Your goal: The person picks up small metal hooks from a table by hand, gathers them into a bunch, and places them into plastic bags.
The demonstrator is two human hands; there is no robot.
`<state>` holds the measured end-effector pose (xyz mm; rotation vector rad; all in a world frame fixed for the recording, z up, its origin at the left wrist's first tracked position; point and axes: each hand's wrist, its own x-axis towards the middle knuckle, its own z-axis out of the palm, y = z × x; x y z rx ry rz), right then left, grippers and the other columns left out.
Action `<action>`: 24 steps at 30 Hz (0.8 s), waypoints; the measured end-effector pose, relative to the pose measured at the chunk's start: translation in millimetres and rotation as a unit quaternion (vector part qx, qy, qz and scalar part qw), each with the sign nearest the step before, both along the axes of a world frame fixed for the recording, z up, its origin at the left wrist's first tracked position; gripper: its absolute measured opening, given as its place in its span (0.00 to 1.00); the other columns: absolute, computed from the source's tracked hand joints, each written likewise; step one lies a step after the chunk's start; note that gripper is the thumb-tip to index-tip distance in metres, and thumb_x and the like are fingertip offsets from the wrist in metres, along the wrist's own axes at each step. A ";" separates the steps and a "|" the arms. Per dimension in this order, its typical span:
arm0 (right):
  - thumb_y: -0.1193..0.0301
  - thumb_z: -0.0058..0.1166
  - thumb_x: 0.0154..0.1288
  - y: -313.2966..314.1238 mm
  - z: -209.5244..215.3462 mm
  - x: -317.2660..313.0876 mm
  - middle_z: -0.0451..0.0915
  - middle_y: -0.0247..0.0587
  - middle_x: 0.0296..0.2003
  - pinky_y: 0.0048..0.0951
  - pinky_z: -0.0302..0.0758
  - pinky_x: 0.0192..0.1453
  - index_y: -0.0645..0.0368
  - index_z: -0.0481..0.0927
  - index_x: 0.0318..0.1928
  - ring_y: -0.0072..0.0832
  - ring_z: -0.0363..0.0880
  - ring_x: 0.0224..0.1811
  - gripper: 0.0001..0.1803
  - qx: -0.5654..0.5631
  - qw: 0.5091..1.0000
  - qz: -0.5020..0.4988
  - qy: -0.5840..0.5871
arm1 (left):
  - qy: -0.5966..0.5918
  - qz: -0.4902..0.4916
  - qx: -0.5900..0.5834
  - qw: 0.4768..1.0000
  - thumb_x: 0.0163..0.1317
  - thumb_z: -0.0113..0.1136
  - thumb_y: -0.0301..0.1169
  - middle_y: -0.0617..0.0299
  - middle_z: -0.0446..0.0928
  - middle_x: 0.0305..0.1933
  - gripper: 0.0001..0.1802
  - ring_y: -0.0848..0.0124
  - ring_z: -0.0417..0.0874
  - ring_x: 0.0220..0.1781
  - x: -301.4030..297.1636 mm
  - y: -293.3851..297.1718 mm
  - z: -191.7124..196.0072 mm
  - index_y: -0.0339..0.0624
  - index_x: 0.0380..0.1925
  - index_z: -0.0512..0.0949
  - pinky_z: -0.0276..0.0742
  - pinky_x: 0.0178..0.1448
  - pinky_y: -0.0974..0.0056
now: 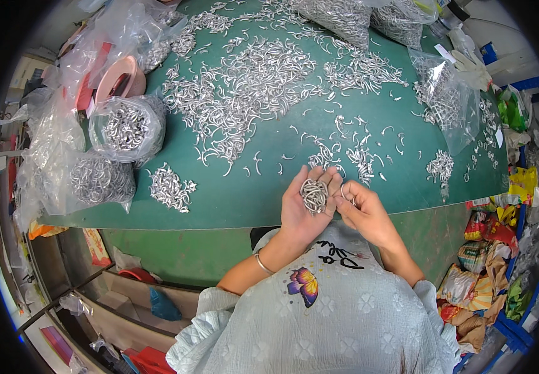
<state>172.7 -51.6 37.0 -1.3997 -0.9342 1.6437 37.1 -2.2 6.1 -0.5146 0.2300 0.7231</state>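
Note:
My left hand [297,218] is turned palm up near the table's front edge, cupping a small heap of curved silver metal pieces [314,196]. Close beside it, my right hand [369,217] has thumb and fingers pinched on a single curved metal piece [344,192], which looks like a small hook or half ring. Just beyond my fingertips lies a loose cluster of similar pieces [362,161]. A much larger spread of them [251,81] covers the table's far middle.
Several clear bags of metal pieces stand on the green table [232,202], including an open bag [126,128] at left. A pink tub [133,81] sits behind it. At right are another bag [447,100] and a shelf stacked with colourful packages [469,283].

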 end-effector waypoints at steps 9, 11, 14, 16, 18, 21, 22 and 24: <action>0.72 0.41 0.66 4.0 9.9 -11.9 0.78 0.30 0.32 0.14 0.60 0.26 0.62 0.73 0.36 0.09 0.59 0.21 0.08 0.152 0.984 0.041 -0.085 | 0.126 0.001 -0.032 0.992 0.64 0.43 0.39 0.61 0.73 0.35 0.14 0.74 0.69 0.31 9.3 0.6 8.1 0.44 0.28 0.73 0.64 0.20 0.71; 0.70 0.39 0.67 7.6 20.7 -7.3 0.77 0.29 0.28 0.15 0.59 0.25 0.63 0.73 0.34 0.10 0.59 0.20 0.10 0.132 0.989 0.049 -0.053 | 0.025 0.003 0.020 0.999 0.64 0.44 0.39 0.62 0.72 0.33 0.13 0.74 0.69 0.32 2.8 0.5 -1.7 0.44 0.27 0.72 0.65 0.23 0.72; 0.65 0.38 0.68 7.6 9.2 18.3 0.59 0.24 0.12 0.17 0.49 0.17 0.64 0.73 0.30 0.13 0.53 0.13 0.17 0.079 0.993 -0.038 0.076 | -0.058 0.007 0.073 0.996 0.63 0.45 0.37 0.63 0.69 0.32 0.11 0.75 0.68 0.32 -2.7 -2.1 -21.7 0.44 0.29 0.72 0.66 0.26 0.73; 0.64 0.38 0.68 12.8 -2.9 31.2 0.55 0.22 0.10 0.18 0.46 0.15 0.65 0.74 0.28 0.12 0.48 0.11 0.19 0.074 0.972 -0.165 0.151 | -0.018 0.001 0.053 0.998 0.64 0.46 0.37 0.64 0.68 0.32 0.10 0.75 0.67 0.31 -4.1 -1.6 -19.2 0.44 0.32 0.73 0.66 0.26 0.73; 0.65 0.39 0.68 15.0 0.2 40.2 0.56 0.23 0.09 0.18 0.47 0.15 0.65 0.76 0.28 0.13 0.48 0.10 0.18 0.061 0.975 -0.156 0.148 | 0.094 -0.013 -0.013 0.995 0.64 0.46 0.36 0.64 0.68 0.33 0.10 0.76 0.67 0.31 -5.8 0.3 -3.1 0.43 0.35 0.73 0.67 0.27 0.73; 0.67 0.40 0.67 13.0 0.9 43.7 0.60 0.25 0.09 0.18 0.48 0.15 0.65 0.79 0.31 0.13 0.51 0.10 0.17 0.052 0.987 -0.134 -0.071 | 0.155 -0.030 0.003 0.987 0.64 0.46 0.36 0.64 0.68 0.33 0.11 0.75 0.67 0.31 -8.6 0.3 -1.7 0.42 0.41 0.72 0.67 0.27 0.73; 0.67 0.40 0.67 11.5 1.2 44.3 0.61 0.26 0.09 0.17 0.49 0.15 0.65 0.79 0.32 0.13 0.52 0.10 0.17 0.052 0.975 -0.124 -0.178 | 0.102 -0.024 0.045 0.993 0.64 0.46 0.36 0.62 0.69 0.35 0.12 0.74 0.68 0.33 -12.9 -1.6 -10.5 0.40 0.42 0.72 0.70 0.29 0.72; 0.70 0.45 0.64 10.9 8.5 41.5 0.75 0.38 0.17 0.20 0.61 0.19 0.64 0.80 0.34 0.22 0.68 0.14 0.12 0.089 0.954 -0.093 -0.270 | -0.004 -0.010 0.130 0.992 0.64 0.46 0.35 0.60 0.71 0.40 0.15 0.73 0.72 0.39 -22.8 -7.2 -37.0 0.37 0.44 0.70 0.74 0.33 0.71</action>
